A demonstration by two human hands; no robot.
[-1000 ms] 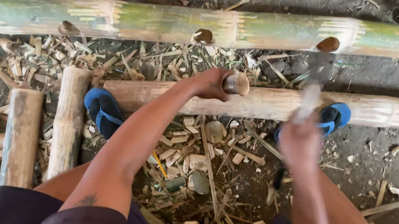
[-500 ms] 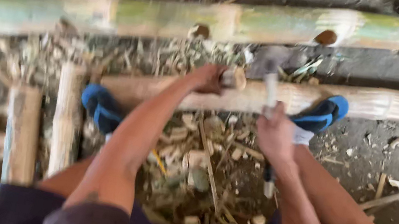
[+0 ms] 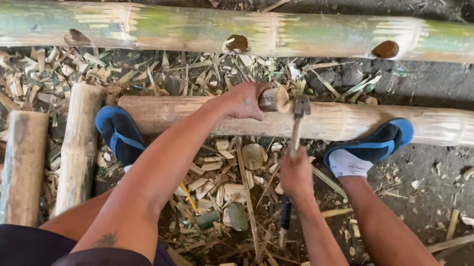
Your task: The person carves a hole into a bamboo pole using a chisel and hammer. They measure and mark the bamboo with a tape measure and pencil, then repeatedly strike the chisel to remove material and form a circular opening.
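Note:
My left hand grips a wooden-handled chisel set against a pale bamboo pole that lies across the ground. My right hand holds a hammer by its handle, the metal head resting close beside the chisel's butt end. Both my feet press on that pole in blue shoes, the left shoe and the right shoe on either side of my hands.
A green bamboo pole with several cut holes lies farther off. Short bamboo lengths lie at the left. Bamboo chips and shavings cover the dirt ground between my legs.
My right hand has swung the hammer down from a raised spot near the right shoe to the chisel's end. My left hand stayed on the chisel.

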